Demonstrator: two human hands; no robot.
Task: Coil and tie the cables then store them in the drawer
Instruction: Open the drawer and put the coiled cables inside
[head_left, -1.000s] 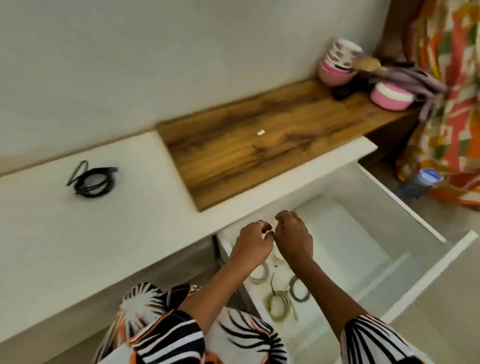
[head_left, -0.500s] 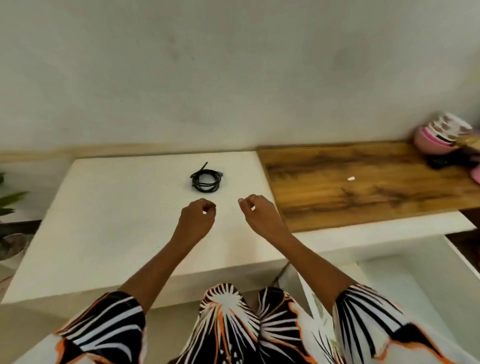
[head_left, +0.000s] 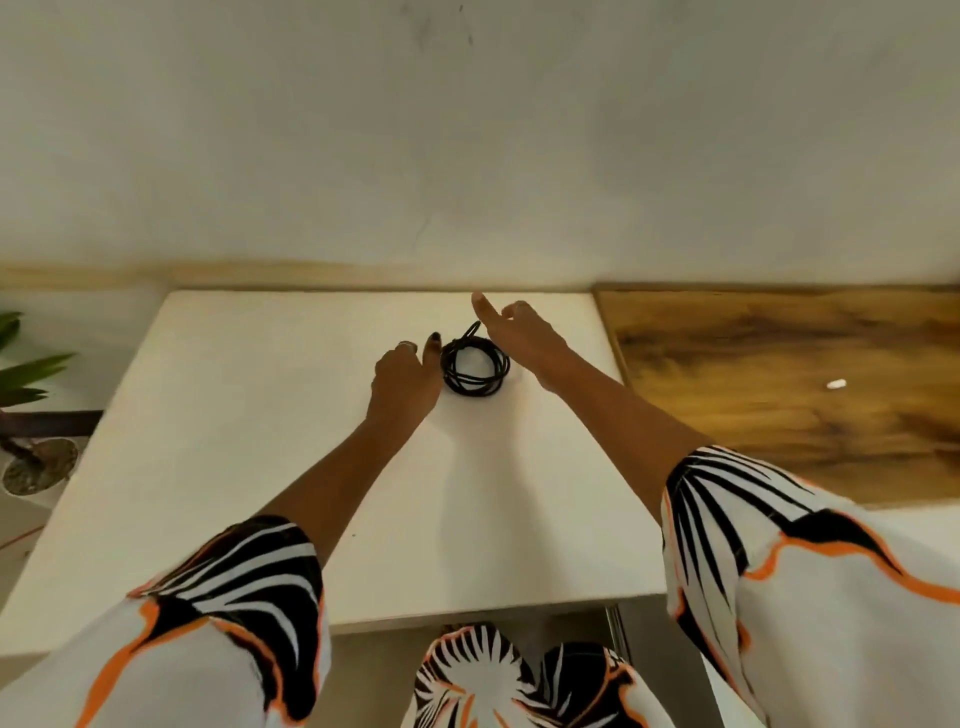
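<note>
Head view, looking down over both outstretched arms: a black cable lies coiled in several loose loops on the white tabletop, with one short end sticking up and away from the coil at its far side. No tie on it can be made out. The coil sits between the two hands, far out from the person and near the back edge of the white surface.

On the coil's left, the left hand rests with its fingers curled in loosely and the thumb, with a dark nail, stretched toward the coil, just beside its rim; whether it touches cannot be told. A ring shows on one finger. It holds nothing.

At the coil's right, the right hand is spread open, index finger pointing toward the wall and the other fingers bent. Its palm edge passes over the coil's far right rim and the raised cable end, hiding part of them; contact there cannot be told. It has not closed on the cable.

Right of the right hand, a wood-grain panel adjoins the white top, with a small white scrap lying on it. Far left of the left hand, green plant leaves and a pot stand beyond the table's edge. Patterned black, white and orange sleeves fill the foreground.
</note>
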